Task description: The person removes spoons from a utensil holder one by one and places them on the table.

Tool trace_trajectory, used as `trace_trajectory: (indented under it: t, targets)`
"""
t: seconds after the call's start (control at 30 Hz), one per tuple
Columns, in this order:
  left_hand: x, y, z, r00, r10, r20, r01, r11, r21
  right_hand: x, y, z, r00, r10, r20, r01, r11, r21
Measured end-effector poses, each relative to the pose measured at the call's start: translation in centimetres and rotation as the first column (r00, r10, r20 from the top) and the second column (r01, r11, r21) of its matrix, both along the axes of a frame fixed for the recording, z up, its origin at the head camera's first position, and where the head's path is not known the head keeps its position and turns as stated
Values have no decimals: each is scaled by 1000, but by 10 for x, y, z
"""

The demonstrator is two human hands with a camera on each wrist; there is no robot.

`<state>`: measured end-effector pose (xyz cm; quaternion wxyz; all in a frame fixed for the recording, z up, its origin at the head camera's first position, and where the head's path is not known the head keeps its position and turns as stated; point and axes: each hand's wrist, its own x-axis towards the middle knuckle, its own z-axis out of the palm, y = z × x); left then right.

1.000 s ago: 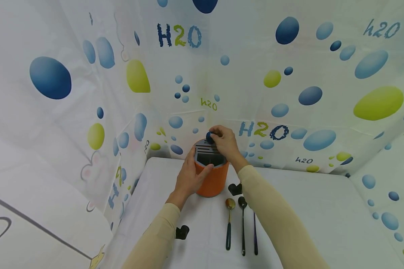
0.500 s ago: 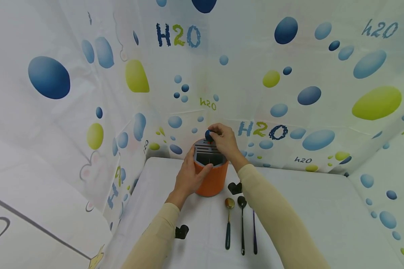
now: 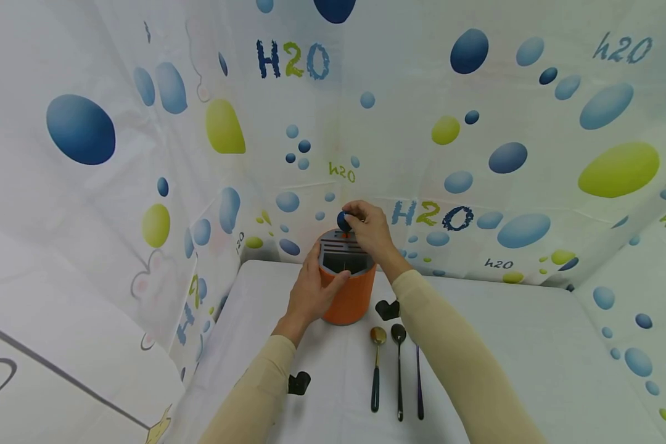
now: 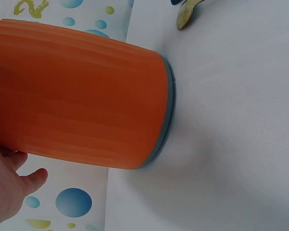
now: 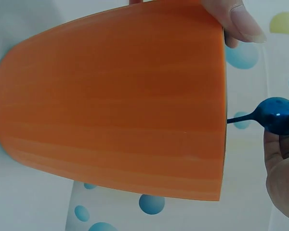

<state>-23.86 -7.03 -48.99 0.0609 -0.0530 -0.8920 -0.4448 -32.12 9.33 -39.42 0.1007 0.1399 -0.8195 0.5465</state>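
Note:
An orange utensil holder (image 3: 351, 302) with a dark slotted top stands upright near the back of the table. My left hand (image 3: 312, 291) holds it at the left side and front rim, the thumb lying over the front edge. Above the slots, my right hand (image 3: 373, 233) pinches the bowl of a shiny blue spoon (image 5: 275, 115). The spoon's bowl points up, and its thin handle runs down into the holder, where the lower part is hidden. In the left wrist view, the orange wall (image 4: 82, 96) fills much of the picture.
Three spoons lie side by side in front of the holder: one with a gold bowl (image 3: 378, 336), a black one (image 3: 399, 336) and a dark one (image 3: 419, 388) partly under the right sleeve. Black heart-shaped pieces (image 3: 387, 310) lie on the white tablecloth (image 3: 510, 345). A patterned curtain (image 3: 399, 148) stands close behind.
My right hand has risen slightly with the blue spoon, so a little more of its neck shows above the holder's top. The left hand stays in place.

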Motion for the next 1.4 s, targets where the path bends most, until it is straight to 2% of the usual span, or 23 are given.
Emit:
trace_trajectory:
  t: [0.7, 0.97, 1.4]
  targets:
    - [6, 0, 4, 1000, -4, 8, 4, 1000, -5, 12, 1, 16, 999, 37, -34, -38, 999, -27]
    - [6, 0, 2, 1000, -3, 2, 3, 1000, -4, 14, 1, 22, 995, 37, -88, -40, 999, -28]
    - [7, -1, 4, 1000, -7, -9, 7, 1000, 3, 20, -1, 33, 995, 54, -89, -60, 996, -69]
